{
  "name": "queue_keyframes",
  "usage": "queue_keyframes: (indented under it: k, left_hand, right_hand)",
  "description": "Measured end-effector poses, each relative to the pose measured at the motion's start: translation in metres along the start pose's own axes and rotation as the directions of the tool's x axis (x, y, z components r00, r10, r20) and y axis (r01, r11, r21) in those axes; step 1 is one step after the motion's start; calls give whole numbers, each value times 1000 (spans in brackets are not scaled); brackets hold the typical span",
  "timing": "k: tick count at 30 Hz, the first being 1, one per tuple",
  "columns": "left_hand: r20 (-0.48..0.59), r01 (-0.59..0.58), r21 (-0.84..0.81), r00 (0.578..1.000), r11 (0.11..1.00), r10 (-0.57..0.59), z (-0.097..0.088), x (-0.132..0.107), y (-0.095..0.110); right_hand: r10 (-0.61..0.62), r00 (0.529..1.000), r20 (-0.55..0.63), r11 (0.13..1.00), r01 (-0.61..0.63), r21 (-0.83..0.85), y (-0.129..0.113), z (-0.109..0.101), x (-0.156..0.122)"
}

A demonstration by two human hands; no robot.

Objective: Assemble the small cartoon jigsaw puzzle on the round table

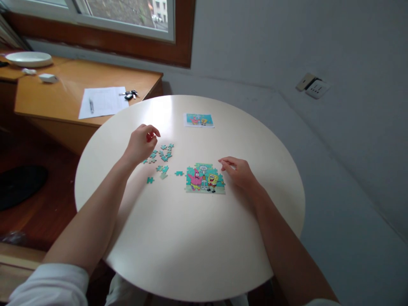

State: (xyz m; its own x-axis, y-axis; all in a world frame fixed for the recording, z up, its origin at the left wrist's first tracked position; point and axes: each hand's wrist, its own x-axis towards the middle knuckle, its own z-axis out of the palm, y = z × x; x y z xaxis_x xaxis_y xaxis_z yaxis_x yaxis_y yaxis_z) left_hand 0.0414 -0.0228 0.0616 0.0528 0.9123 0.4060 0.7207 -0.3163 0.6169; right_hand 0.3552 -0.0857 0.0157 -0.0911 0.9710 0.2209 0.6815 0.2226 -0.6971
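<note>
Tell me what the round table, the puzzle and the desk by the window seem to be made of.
Round table: perhaps laminate, smooth and semi-glossy, with a bright reflected patch.
Puzzle: likely printed cardboard, judging by its picture and knobbed edges.
Desk: probably wood or veneer, its orange-brown top slightly shiny.

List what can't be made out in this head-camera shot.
All in the head view:
Inside the bare left hand: hidden by its curled fingers; can't tell if it holds anything.
Loose teal jigsaw pieces: too small and bunched for a sure count.
Any writing on the white paper sheet: too small, blurred.
Pale-framed glass window: cut off by the top edge.
Person's legs: mostly hidden by the round white table.
</note>
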Motion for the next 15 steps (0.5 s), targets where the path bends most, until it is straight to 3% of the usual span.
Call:
queue_keyframes:
  k: [15]
  left_hand:
    - [95, 59, -31, 994, 998, -56, 9, -3, 1]
  right_hand:
    - [-11, 1000, 4, 1000, 11, 5, 0, 0, 0]
